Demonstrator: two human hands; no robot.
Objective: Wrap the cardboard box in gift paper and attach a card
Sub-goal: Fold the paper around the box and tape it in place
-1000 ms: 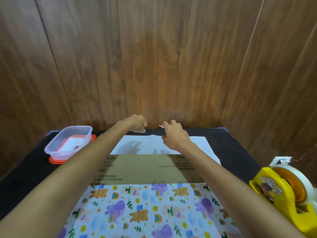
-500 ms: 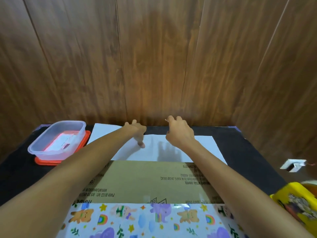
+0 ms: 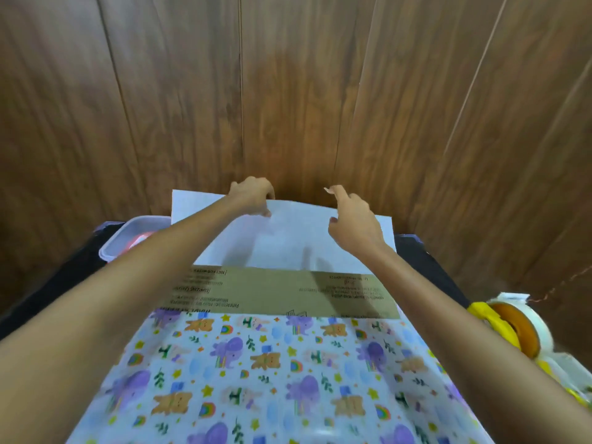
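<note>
Your left forearm hides most of the clear plastic tub. Print on the brown cardboard box is blurred, the yellow tape dispenser cropped.

Illumination warm, moderate and even, from above by the fall of shadows. A brighter patch sits mid-wall. Soft shadows of the left hand and right hand lie on the white back of the paper, toward the near edge of the worktop. An arm shadow darkens the box. One small glare spot on the paper's printed face. Motion blur general: box lettering smeared, tape dispenser indistinct. Wall planks bow outward at the sides.
</note>
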